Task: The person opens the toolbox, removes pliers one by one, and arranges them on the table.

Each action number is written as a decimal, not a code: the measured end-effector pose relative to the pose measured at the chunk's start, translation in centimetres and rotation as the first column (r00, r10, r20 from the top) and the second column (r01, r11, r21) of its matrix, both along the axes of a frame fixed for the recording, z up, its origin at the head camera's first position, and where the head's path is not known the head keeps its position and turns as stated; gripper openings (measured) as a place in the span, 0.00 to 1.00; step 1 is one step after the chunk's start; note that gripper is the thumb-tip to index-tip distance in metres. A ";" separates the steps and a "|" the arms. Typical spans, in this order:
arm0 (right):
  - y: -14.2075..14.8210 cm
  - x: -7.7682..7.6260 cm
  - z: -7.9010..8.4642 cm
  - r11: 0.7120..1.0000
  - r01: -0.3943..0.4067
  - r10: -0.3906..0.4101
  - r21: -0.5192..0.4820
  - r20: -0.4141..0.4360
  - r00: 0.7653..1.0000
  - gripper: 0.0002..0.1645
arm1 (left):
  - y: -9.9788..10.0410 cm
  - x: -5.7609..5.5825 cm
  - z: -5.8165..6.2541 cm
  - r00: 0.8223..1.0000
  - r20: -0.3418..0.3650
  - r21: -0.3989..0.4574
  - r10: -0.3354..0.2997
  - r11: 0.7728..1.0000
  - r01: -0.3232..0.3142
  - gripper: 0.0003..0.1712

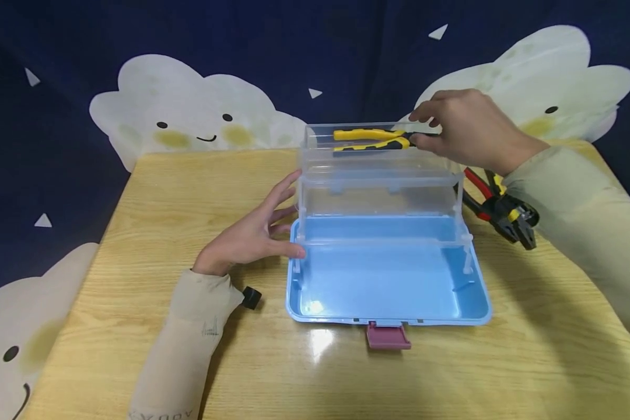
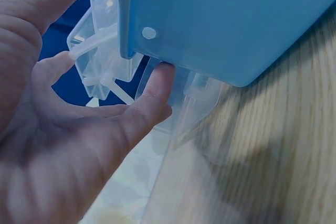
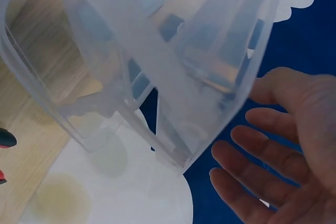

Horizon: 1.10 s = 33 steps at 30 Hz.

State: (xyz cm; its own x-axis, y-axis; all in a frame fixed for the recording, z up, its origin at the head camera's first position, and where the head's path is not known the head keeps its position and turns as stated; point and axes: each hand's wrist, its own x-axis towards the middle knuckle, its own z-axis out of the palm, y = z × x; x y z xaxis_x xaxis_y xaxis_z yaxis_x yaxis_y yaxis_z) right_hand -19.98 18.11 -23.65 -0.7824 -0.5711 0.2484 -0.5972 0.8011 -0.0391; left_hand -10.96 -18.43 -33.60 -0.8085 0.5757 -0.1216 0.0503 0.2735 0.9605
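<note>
A light-blue toolbox [image 1: 388, 286] stands unfolded, with clear plastic trays raised over its back part. Yellow-and-black pliers [image 1: 370, 136] lie in the top tray [image 1: 320, 137]. My right hand [image 1: 469, 128] is over that tray's right end, with the thumb by the pliers' dark head. Seen from the right wrist, its loosely bent fingers [image 3: 262, 166] stay outside the tray wall. My left hand [image 1: 254, 233] spreads along the toolbox's left side, thumb at the blue rim. In the left wrist view one fingertip [image 2: 164, 77] touches the toolbox's lower edge.
Red-and-black pliers [image 1: 483, 192] and other dark tools [image 1: 514, 219] lie right of the toolbox, beneath the right forearm. A pink latch [image 1: 388, 337] hangs at the toolbox's front. A dark cloth with white clouds [image 1: 199, 105] rises behind the wooden table [image 1: 163, 198].
</note>
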 end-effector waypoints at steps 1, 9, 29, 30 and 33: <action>-0.2 -0.1 -0.1 1.000 0.007 -0.007 0.010 0.011 1.000 0.22 | 0.0 0.0 0.0 1.000 -0.001 0.000 0.000 1.000 0.000 0.73; -1.2 -1.1 0.1 0.996 0.035 -0.043 0.079 0.106 0.993 0.21 | 0.1 -0.1 0.0 1.000 -0.003 -0.013 0.003 1.000 -0.003 0.73; -3.4 -3.8 1.1 0.957 -0.002 -0.109 0.290 0.367 0.924 0.23 | 0.2 0.2 -0.2 1.000 0.004 -0.003 -0.007 1.000 0.007 0.73; -3.4 -3.9 1.1 0.956 0.006 -0.121 0.294 0.374 0.920 0.23 | 0.2 0.2 -0.2 1.000 0.006 -0.003 -0.008 1.000 0.008 0.73; -3.5 -3.9 1.1 0.954 0.035 -0.155 0.297 0.390 0.908 0.23 | 0.3 0.1 -0.1 1.000 0.008 -0.004 -0.010 1.000 0.010 0.73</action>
